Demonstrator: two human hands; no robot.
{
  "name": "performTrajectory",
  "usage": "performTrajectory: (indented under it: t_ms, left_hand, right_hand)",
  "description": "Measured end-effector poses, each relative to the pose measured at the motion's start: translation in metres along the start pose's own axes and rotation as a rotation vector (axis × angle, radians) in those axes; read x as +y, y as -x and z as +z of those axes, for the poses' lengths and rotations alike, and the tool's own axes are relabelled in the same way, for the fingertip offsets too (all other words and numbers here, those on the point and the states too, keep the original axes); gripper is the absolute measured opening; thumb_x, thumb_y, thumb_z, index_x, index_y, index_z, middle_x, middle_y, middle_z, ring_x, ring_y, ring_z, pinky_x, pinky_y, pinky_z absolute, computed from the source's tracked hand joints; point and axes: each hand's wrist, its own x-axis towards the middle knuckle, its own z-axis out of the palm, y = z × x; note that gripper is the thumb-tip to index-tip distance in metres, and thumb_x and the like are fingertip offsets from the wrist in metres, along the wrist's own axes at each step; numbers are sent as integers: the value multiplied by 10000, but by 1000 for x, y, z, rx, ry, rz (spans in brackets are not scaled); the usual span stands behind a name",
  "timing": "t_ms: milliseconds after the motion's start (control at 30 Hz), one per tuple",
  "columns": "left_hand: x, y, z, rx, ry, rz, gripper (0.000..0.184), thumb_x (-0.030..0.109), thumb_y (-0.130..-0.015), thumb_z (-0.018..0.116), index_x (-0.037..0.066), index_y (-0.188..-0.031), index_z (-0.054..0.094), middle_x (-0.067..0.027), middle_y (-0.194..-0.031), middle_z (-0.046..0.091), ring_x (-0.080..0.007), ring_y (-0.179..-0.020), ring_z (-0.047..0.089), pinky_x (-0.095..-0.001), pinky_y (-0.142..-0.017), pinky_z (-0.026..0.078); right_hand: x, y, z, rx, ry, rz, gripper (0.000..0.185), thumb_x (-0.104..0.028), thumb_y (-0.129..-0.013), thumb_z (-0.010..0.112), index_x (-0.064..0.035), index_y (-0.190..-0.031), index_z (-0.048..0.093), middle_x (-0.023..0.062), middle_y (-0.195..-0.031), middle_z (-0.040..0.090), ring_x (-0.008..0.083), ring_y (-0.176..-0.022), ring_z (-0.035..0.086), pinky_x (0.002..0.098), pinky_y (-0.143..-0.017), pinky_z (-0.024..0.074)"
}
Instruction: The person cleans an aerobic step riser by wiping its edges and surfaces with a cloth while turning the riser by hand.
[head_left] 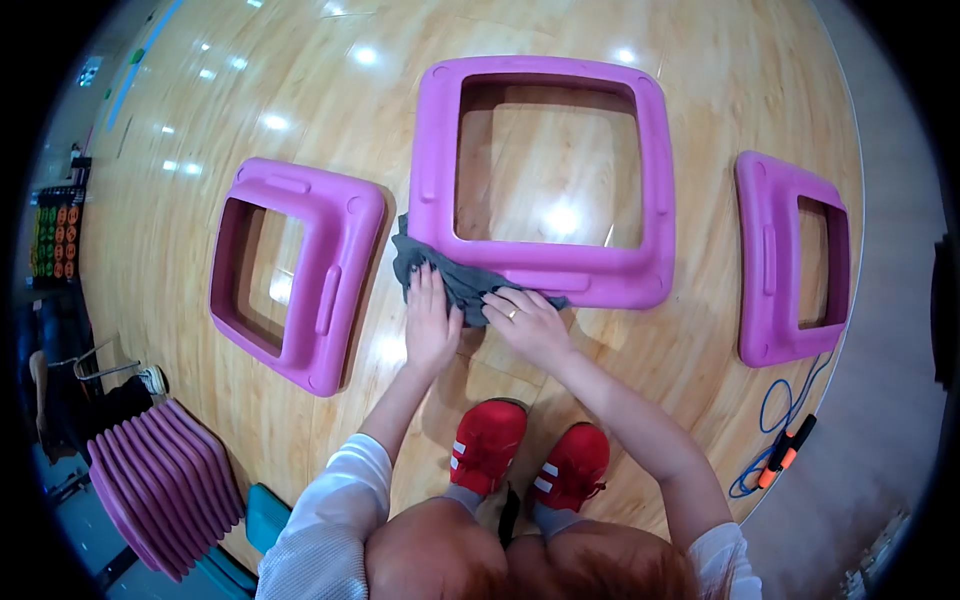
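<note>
A dark grey cloth (468, 287) is draped over the near left corner of a large pink plastic frame (540, 68), which lies on the wooden floor with a square opening in its middle. My left hand (432, 325) presses the cloth at that corner, fingers close together and gripping it against the frame. Just to the right, my right hand (530, 325), with a ring on one finger, has its fingers bent over the cloth along the near edge. Part of the frame's corner is hidden under the cloth.
Similar pink frames lie to the left (345, 260) and right (757, 260). A stack of pink pieces (165, 490) stands at lower left. At right, a blue cord (765, 460) lies beside an orange-and-black handle (787, 452). My red shoes (490, 440) are close below my hands.
</note>
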Motion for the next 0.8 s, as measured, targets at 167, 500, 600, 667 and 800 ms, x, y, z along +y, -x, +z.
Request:
performTrajectory:
  t_ms: [167,500,600,667,800]
  left_hand:
    - [43,13,8,-103,-67,35,632,225,-829,523,-77,-1341,307,-266,-1414,281,-406,-1333,240,-538,-1076,185]
    - [131,-16,38,-223,-7,499,589,303,-823,542,-39,-1286,418,-207,-1373,377,-331,-1305,321,-539,-1054,225]
    - [155,-27,53,-239,11,614,574,313,-816,569,-22,-1266,447,-187,-1360,402,-301,-1275,360,-523,-1027,270]
    - [165,-35,62,-220,40,703,570,312,-806,588,-18,-1252,458,-172,-1353,415,-283,-1248,386,-495,-996,318]
    - [160,-40,70,-232,19,742,573,272,-768,610,-15,-1242,467,-155,-1353,420,-264,-1243,395,-452,-996,332]
  right_hand:
    - [16,24,-24,44,-7,46,177,-114,-736,558,-91,-898,627,14,-1054,636,195,-1014,570,341,-836,463]
    - [70,106,-79,243,172,318,259,16,-672,586,-62,-913,640,41,-1047,648,255,-973,581,371,-775,475]
    - [80,124,-94,265,253,509,309,43,-668,569,-60,-954,628,54,-1056,647,265,-1010,565,398,-841,452]
    - [80,126,-103,262,280,579,330,40,-664,571,-60,-974,622,55,-1069,641,276,-1021,557,407,-869,440]
    - [72,124,-91,271,248,705,377,17,-664,568,-40,-1036,600,81,-1133,606,304,-1065,524,428,-931,407]
